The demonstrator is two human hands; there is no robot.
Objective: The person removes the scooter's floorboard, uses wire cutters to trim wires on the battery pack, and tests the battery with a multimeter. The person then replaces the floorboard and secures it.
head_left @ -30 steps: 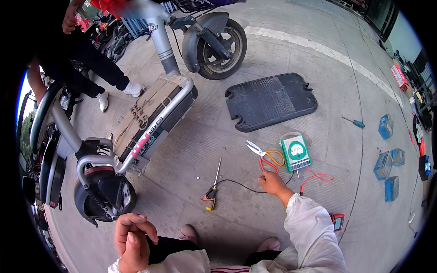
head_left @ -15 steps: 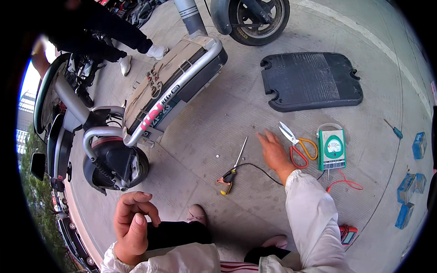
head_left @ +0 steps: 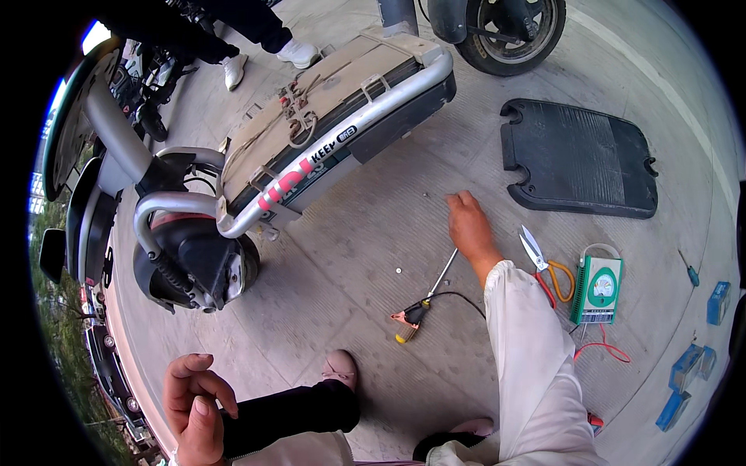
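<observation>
My right hand [head_left: 472, 227] reaches down to the paving. Its fingers are drawn together, and their tips hide a spot where a small metal piece lay. Left of it lies another small bit of hardware [head_left: 425, 195]. Just below, a long screwdriver [head_left: 440, 279] lies with its yellow-and-black handle against a black-lead clip [head_left: 404, 317]. A small pale nut-like piece [head_left: 399, 271] is left of the shaft. My left hand [head_left: 196, 408] hangs in the air at lower left, fingers loosely curled, thumb apart, holding nothing. Scissors [head_left: 548, 264] with red and orange handles lie right of my right hand.
A tipped-over electric scooter [head_left: 326, 147] fills the left. A black floor panel [head_left: 583, 159] lies at upper right. On the right are a green analog meter [head_left: 600, 287], a small screwdriver [head_left: 691, 272] and several blue boxes [head_left: 719, 303]. Another person's shoes [head_left: 298, 53] stand behind the scooter.
My right hand's spread fingers have drawn together over the small piece on the ground. The view has shifted left, so most things sit further right. My left hand stays raised, loosely curled.
</observation>
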